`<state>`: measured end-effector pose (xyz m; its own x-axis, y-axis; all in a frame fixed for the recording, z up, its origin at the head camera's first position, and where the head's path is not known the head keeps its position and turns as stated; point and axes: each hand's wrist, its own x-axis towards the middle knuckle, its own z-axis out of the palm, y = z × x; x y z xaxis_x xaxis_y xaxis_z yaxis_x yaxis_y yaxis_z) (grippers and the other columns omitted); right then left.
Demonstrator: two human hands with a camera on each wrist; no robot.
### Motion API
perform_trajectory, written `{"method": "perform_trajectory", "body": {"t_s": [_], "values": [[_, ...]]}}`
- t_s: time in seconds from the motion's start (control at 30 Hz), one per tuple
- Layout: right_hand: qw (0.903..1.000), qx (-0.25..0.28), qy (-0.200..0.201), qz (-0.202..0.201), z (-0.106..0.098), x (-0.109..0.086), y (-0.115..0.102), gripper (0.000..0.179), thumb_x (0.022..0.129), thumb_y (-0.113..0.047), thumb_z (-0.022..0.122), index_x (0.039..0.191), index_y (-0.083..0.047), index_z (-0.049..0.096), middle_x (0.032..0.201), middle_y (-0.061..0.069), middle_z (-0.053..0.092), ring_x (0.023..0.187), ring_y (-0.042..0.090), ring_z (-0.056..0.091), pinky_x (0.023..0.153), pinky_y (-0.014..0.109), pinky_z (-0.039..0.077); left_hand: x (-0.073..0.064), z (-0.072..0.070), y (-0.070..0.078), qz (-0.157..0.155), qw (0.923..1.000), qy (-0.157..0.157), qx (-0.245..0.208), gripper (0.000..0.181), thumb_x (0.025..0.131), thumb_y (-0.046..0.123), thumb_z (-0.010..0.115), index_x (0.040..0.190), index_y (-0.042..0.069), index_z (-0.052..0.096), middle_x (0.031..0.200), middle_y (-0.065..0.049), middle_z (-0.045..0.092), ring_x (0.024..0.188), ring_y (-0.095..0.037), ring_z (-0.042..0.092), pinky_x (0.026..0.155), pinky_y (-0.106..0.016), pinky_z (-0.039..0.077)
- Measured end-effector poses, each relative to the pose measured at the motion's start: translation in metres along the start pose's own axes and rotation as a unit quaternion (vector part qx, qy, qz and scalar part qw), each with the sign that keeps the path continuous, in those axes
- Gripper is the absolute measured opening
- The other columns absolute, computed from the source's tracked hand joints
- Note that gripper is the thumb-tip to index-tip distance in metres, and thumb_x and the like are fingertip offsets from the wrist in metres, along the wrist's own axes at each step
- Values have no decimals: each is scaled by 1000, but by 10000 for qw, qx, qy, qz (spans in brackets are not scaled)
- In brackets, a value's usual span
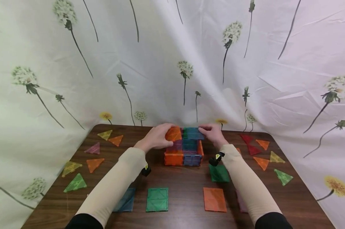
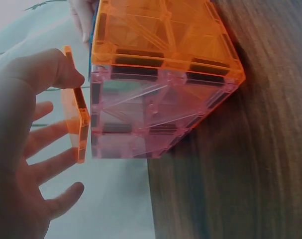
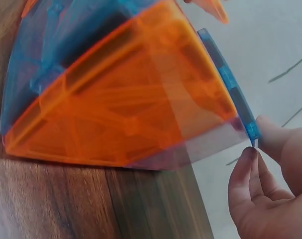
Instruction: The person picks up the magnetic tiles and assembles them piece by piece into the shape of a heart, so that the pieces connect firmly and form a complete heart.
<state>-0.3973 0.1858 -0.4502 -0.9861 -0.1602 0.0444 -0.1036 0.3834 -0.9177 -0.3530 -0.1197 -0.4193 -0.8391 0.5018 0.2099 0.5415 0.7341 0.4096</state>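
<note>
A box of see-through magnetic tiles (image 1: 173, 160) stands on the table, with orange and blue tiles along its front. Its pink side (image 2: 136, 109) faces my left wrist camera, and an orange side (image 3: 121, 104) faces the right one. My left hand (image 1: 158, 137) holds an orange square tile (image 2: 80, 117) between thumb and fingers, tilted over the box's left part. At the right, my right hand (image 1: 214, 134) pinches the edge of a blue square tile (image 3: 230, 82) above the box's back right part. Whether that blue tile touches the box, I cannot tell.
Square tiles lie in front: a green tile (image 1: 157, 199), an orange tile (image 1: 215, 199) and a blue tile (image 1: 126, 201) partly under my left arm. Another green tile (image 1: 219, 173) lies by my right wrist. Several triangles flank both sides, including a green triangle (image 1: 76, 183). A flowered curtain (image 1: 161, 63) hangs behind.
</note>
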Motion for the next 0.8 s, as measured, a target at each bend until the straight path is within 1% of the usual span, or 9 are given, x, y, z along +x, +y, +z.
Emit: {"method": "perform_trajectory", "body": {"t_s": [0.1, 0.17, 0.37, 0.47, 0.53, 0.63, 0.8], "values": [[10000, -19, 43, -57, 3, 1, 0, 35, 105, -19, 67, 135, 0, 70, 133, 19, 69, 111, 28, 65, 89, 35, 56, 6, -1, 3, 33, 9998, -144, 137, 70, 87, 29, 80, 152, 18, 53, 142, -5, 62, 112, -26, 57, 97, -53, 50], [10000, 36, 59, -50, 5, 3, 1, 35, 105, -19, 67, 134, 0, 71, 131, 19, 69, 107, 26, 65, 86, 33, 56, 11, -1, 5, -3, 9994, -271, 203, 69, 88, 29, 80, 152, 19, 53, 144, -5, 60, 115, -26, 57, 101, -56, 48], [9998, -27, 175, -113, 8, 5, 4, 34, 105, -19, 68, 132, 1, 72, 129, 18, 71, 107, 26, 66, 89, 35, 56, 25, 3, 8, -64, 9977, -551, 401, 67, 90, 30, 80, 150, 19, 54, 146, -5, 59, 121, -28, 56, 108, -59, 44], [9997, -89, 198, -142, 8, 6, 4, 33, 105, -19, 68, 132, 0, 72, 128, 18, 71, 108, 26, 66, 89, 35, 56, 31, 7, 8, -68, 9966, -649, 509, 66, 91, 29, 80, 150, 18, 54, 150, -6, 57, 130, -30, 54, 113, -59, 41], [9996, -76, 215, -170, 8, 6, 5, 33, 105, -19, 68, 131, 0, 72, 127, 18, 72, 108, 27, 66, 88, 34, 55, 33, 10, 6, -75, 9964, -683, 493, 66, 91, 29, 80, 150, 17, 55, 152, -7, 55, 134, -31, 51, 115, -60, 39], [9995, -19, 251, -201, 9, 6, 7, 32, 104, -18, 69, 130, 1, 73, 125, 18, 72, 107, 27, 65, 86, 32, 54, 33, 12, 3, -61, 9968, -701, 391, 65, 92, 27, 79, 150, 17, 54, 153, -8, 54, 134, -31, 50, 116, -58, 39], [9993, -85, 354, -60, 15, 4, 5, 31, 105, -23, 68, 127, -2, 74, 121, 17, 71, 106, 27, 65, 89, 37, 56, 33, 11, 0, -25, 9971, -749, 147, 64, 93, 26, 75, 152, 16, 52, 154, -9, 53, 134, -30, 49, 116, -53, 42]]}}
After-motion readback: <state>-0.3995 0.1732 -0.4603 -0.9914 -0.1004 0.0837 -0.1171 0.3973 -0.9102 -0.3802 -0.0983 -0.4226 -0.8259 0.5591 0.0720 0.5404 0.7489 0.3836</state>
